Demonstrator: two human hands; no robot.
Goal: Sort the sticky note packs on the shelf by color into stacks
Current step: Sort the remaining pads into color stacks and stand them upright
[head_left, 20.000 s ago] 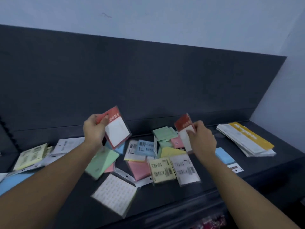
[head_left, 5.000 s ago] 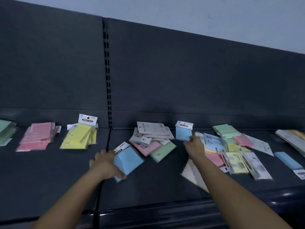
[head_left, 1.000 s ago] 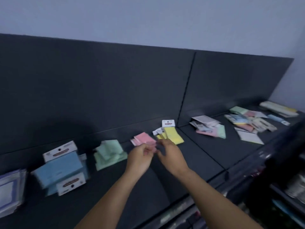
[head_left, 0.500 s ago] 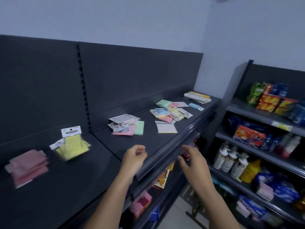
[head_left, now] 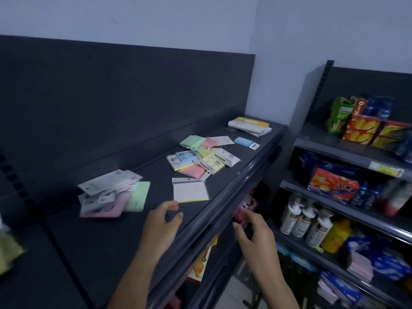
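Unsorted sticky note packs lie on the dark shelf [head_left: 107, 237]. A near pile [head_left: 111, 192] mixes white, pink and green packs. One white pack [head_left: 190, 191] lies alone beside it. Farther right a mixed pile [head_left: 202, 157] holds green, pink, yellow and blue packs, and a single blue pack [head_left: 243, 141] lies past it. A blurred yellow stack [head_left: 9, 253] shows at the left edge. My left hand [head_left: 162, 221] hovers open over the shelf, just short of the white pack. My right hand [head_left: 254, 233] hangs open in front of the shelf's front edge. Both hold nothing.
A yellow-topped stack of flat packets [head_left: 249, 127] rests at the shelf's far right end. A second shelving unit on the right carries snack boxes [head_left: 365, 130], white pump bottles [head_left: 305, 221] and other goods. Lower shelves below hold more packages.
The view has swung right from the sorted stacks toward the unsorted piles. Both hands, together at the pink stack a second ago, have parted and moved right, empty.
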